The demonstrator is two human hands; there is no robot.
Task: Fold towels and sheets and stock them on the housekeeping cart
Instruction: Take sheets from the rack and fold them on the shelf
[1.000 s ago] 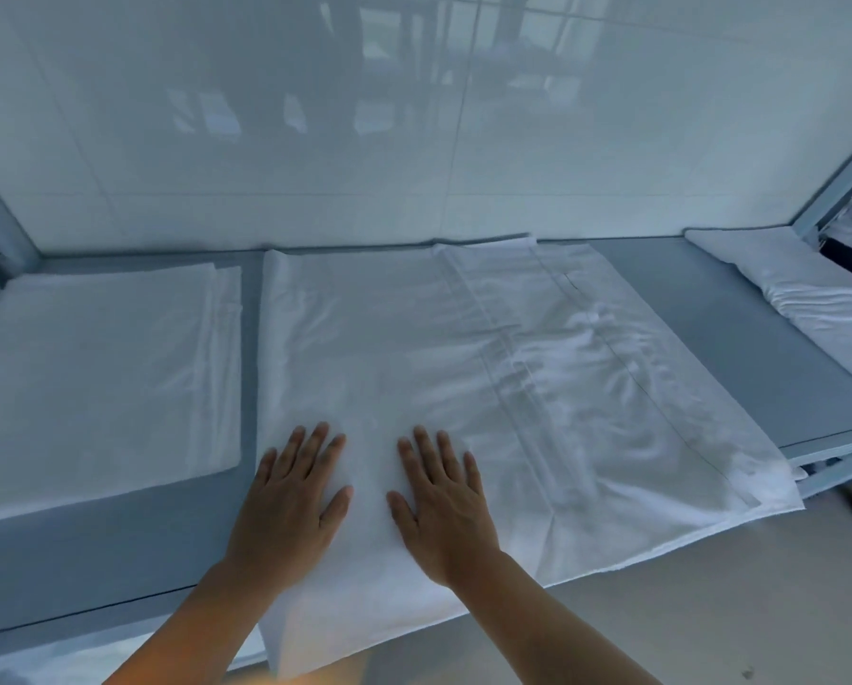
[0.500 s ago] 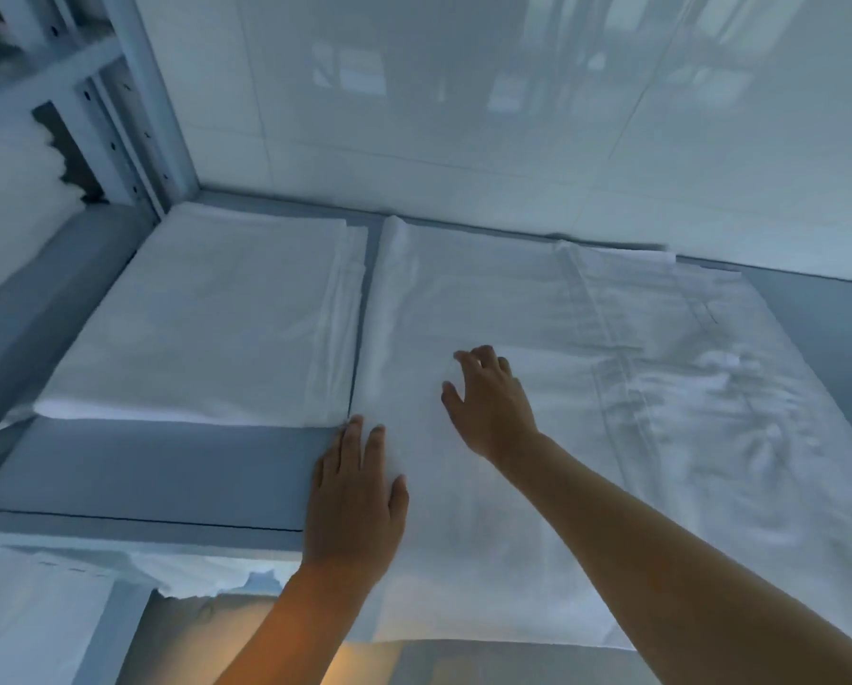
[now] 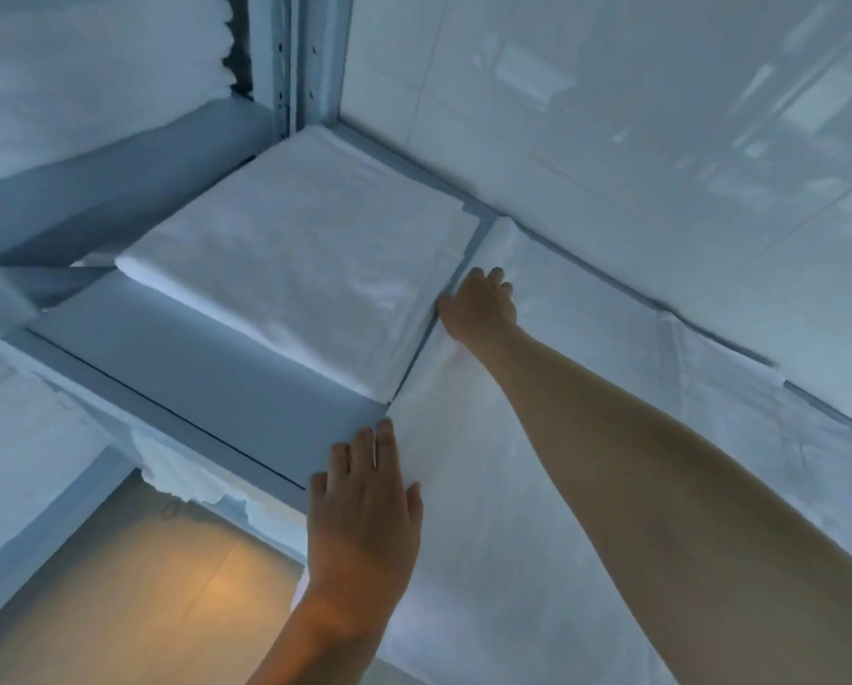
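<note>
White cotton sheet (image 3: pixel 587 487) lies half-folded on the shelf (image 3: pixel 216 388); our left hand (image 3: pixel 364 516) presses it flat, our right hand (image 3: pixel 480 306) curls at its far-left edge. One folded sheet (image 3: pixel 305 269) sits left; stocking remains.

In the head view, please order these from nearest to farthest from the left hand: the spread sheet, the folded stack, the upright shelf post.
From the left hand:
1. Spread sheet, under its fingers, on the right.
2. Folded stack, beyond it on the shelf.
3. Upright shelf post, far back in the corner.
</note>
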